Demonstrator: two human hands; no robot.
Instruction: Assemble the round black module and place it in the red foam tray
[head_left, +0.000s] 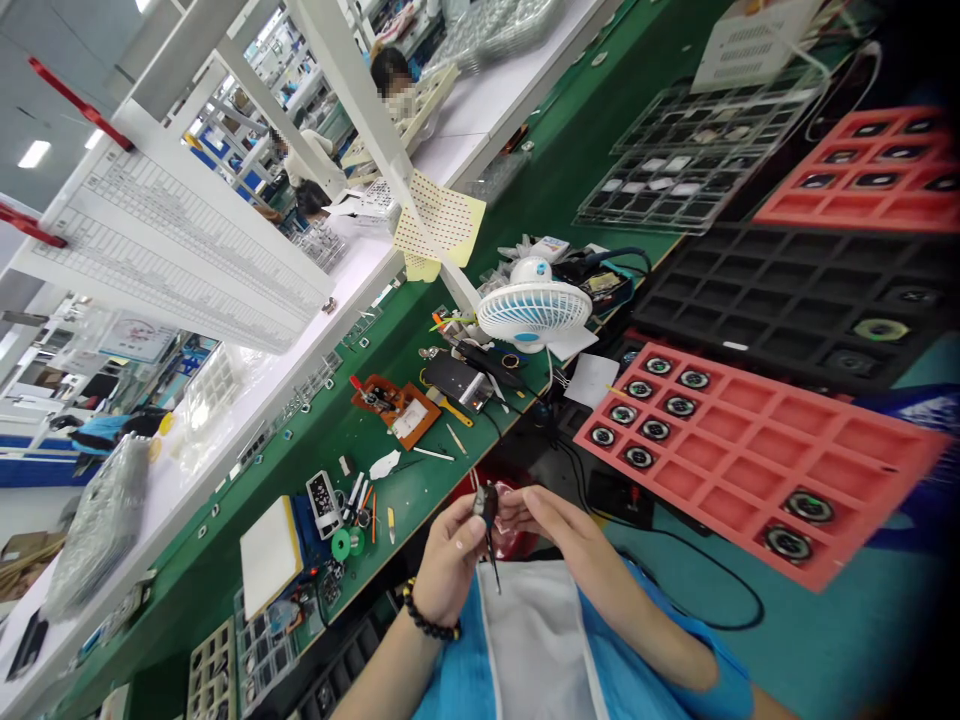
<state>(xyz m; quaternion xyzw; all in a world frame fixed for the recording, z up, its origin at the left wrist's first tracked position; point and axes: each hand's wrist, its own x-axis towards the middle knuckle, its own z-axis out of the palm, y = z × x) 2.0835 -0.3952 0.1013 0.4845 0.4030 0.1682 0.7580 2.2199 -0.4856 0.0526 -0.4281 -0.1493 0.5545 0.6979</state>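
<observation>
Close to my body, my left hand (448,555), with a beaded bracelet at the wrist, pinches a small dark piece (486,503) between thumb and fingers. From this piece a thin dark shaft (495,568) points down toward my lap; whether the two are one tool cannot be made out. My right hand (551,518) comes in from the other side, its fingers bent and close together against the dark piece. What lies between those fingers is hidden. Something red and shiny (514,540) shows behind the hands, below the bench edge.
A red foam tray (757,505) with several round parts lies at right, beside a black tray (795,295). On the green bench (420,490) stand a white fan (534,305), an orange tool holder (409,415), pens and a green spool (341,545). Co-workers sit farther back.
</observation>
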